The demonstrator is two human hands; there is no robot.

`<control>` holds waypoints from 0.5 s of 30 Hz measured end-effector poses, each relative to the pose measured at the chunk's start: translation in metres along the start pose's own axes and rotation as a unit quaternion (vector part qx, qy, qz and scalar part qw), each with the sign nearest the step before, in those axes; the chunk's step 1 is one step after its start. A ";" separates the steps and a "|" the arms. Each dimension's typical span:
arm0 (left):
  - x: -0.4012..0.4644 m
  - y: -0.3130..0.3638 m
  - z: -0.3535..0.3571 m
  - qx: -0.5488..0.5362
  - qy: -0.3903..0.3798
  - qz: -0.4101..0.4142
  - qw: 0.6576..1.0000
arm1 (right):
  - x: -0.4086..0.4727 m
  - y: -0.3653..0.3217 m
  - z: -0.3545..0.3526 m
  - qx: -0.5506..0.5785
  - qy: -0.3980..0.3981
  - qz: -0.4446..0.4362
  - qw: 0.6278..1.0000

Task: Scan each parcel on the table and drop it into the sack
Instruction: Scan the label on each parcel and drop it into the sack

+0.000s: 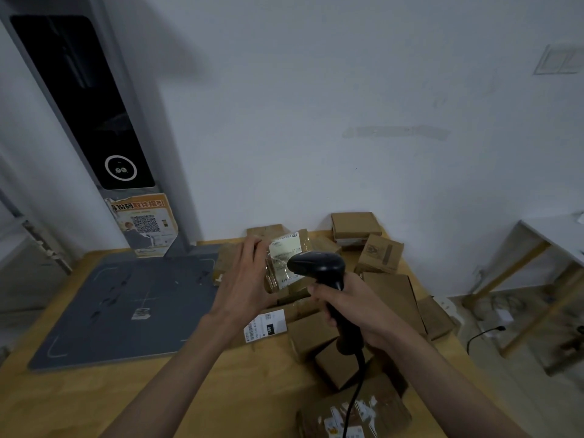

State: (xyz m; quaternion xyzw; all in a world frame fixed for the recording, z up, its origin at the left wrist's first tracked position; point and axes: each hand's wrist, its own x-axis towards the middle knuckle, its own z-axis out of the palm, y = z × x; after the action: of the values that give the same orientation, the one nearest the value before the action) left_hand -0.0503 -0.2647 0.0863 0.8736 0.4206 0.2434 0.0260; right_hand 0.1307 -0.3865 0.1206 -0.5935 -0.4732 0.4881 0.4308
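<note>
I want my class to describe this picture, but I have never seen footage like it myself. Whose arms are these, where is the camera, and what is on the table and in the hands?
There is no machine: the camera sits on a person's head, looking forward and down at their own two bare arms. The left hand holds up a taped brown parcel with its white label facing the viewer. The right hand grips a black handheld barcode scanner, with a cable hanging from its handle, aimed at that label. On the wooden table lie many more cardboard parcels and a grey mat. No sack is visible.
</note>
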 end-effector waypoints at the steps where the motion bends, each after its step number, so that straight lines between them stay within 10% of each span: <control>1: 0.001 0.001 0.000 0.001 -0.001 -0.001 1.000 | -0.001 0.000 -0.001 0.001 0.000 0.001 1.000; 15: 0.002 0.016 0.000 -0.036 -0.013 0.016 0.999 | -0.023 0.012 -0.017 0.018 0.137 0.018 0.990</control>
State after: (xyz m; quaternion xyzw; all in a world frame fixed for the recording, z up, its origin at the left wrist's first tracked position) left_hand -0.0373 -0.2736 0.0908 0.8817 0.3972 0.2477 0.0587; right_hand 0.1471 -0.4122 0.1149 -0.6557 -0.3899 0.4183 0.4930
